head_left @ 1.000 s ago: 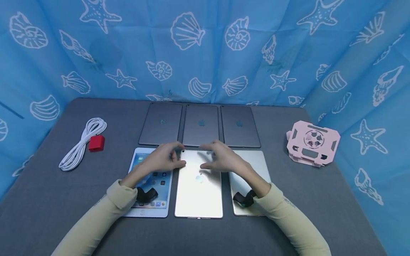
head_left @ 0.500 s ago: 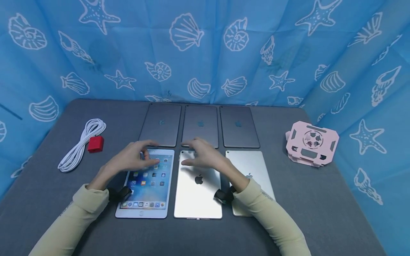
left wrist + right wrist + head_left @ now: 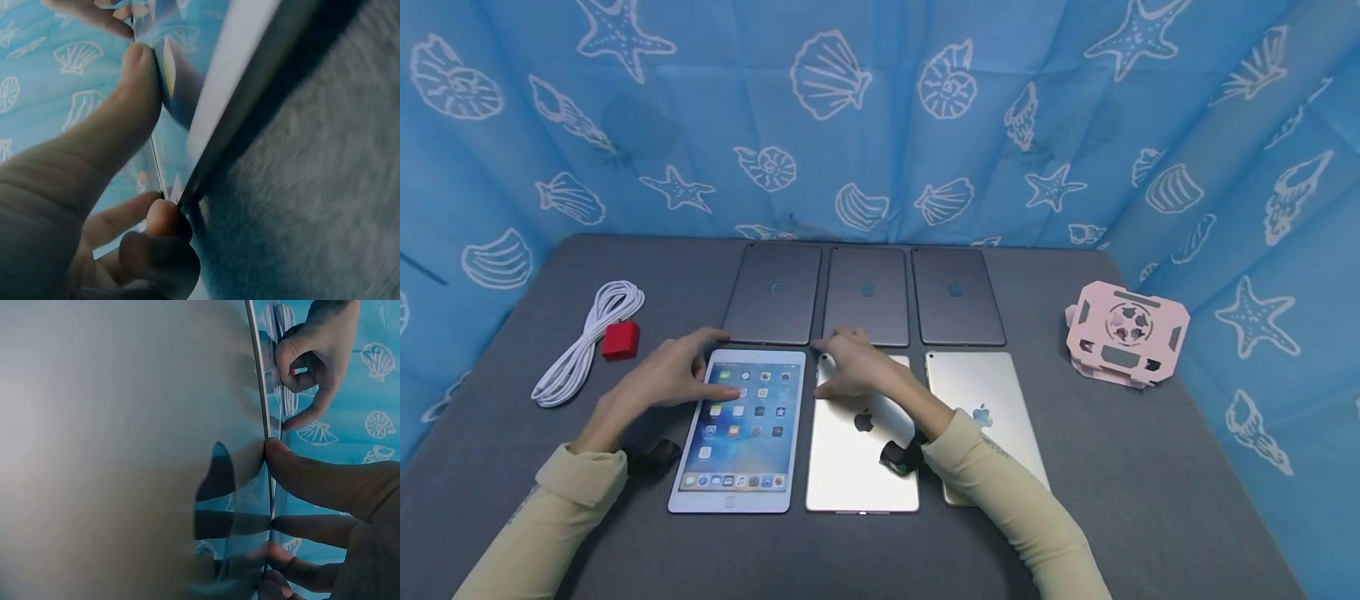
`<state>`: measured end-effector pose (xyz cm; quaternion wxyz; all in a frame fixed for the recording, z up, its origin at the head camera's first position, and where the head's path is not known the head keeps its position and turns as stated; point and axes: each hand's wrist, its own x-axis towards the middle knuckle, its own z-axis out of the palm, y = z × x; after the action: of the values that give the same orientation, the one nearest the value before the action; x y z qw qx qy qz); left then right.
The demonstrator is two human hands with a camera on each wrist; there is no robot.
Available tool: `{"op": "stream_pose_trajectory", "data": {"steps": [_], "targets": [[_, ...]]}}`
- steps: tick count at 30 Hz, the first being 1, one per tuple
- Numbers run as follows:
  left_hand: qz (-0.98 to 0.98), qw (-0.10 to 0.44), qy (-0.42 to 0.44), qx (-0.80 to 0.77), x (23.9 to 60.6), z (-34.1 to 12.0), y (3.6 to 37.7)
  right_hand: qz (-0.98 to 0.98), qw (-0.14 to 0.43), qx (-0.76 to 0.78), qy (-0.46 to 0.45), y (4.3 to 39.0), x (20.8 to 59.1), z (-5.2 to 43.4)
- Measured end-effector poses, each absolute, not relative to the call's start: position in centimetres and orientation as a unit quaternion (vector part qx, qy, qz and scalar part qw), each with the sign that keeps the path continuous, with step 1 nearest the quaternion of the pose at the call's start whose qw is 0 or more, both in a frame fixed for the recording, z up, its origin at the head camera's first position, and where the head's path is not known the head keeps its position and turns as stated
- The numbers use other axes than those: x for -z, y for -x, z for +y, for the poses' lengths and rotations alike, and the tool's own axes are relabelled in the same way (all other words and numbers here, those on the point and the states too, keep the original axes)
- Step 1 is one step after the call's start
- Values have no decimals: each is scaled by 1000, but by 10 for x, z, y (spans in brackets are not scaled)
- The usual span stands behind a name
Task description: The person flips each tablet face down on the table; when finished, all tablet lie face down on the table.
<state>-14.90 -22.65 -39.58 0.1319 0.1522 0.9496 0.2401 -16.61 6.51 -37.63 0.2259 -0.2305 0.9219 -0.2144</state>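
A white tablet [image 3: 745, 450] lies screen up, its home page lit. Over its upper left side is my left hand [image 3: 670, 371], thumb above the screen and forefinger by the top corner. The left wrist view has the thumb [image 3: 140, 81] close to the glass and curved fingertips by the tablet's edge. My right hand [image 3: 853, 365] hovers low at the upper left of the middle silver tablet [image 3: 850, 467], which lies back up. Fingers and thumb are spread apart, mirrored in the silver back [image 3: 125, 425]; whether they touch it I cannot tell.
A pale gold tablet [image 3: 973, 383] lies right of the silver one. Behind stand in a row three dark grey tablets [image 3: 865, 312], backs up. At left are a coiled white cable [image 3: 591, 342] and a red block [image 3: 621, 341]; at right, a pink stand [image 3: 1127, 333].
Both hands have moved left. The left went from between the white and silver tablets to the white one's left side; the right moved to the silver tablet's left edge. The tablets stayed put.
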Motion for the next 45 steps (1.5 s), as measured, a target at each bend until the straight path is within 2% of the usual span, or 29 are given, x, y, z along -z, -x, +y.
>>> {"op": "stream_pose_trajectory", "data": {"steps": [11,18,22,35,45], "targets": [[953,134,-123,-243,398,-226,145,917,236,193,257,167,377,47],[961,137,-92,-223,398,-220,143,919,239,224,219,170,379,41],[964,147,-75,-211,397,-216,142,910,264,255,194,176,381,41],[961,169,-69,-206,393,-216,143,761,402,493,126,187,382,57],[958,154,-115,-211,392,-222,140,667,423,603,113,189,391,63]]}}
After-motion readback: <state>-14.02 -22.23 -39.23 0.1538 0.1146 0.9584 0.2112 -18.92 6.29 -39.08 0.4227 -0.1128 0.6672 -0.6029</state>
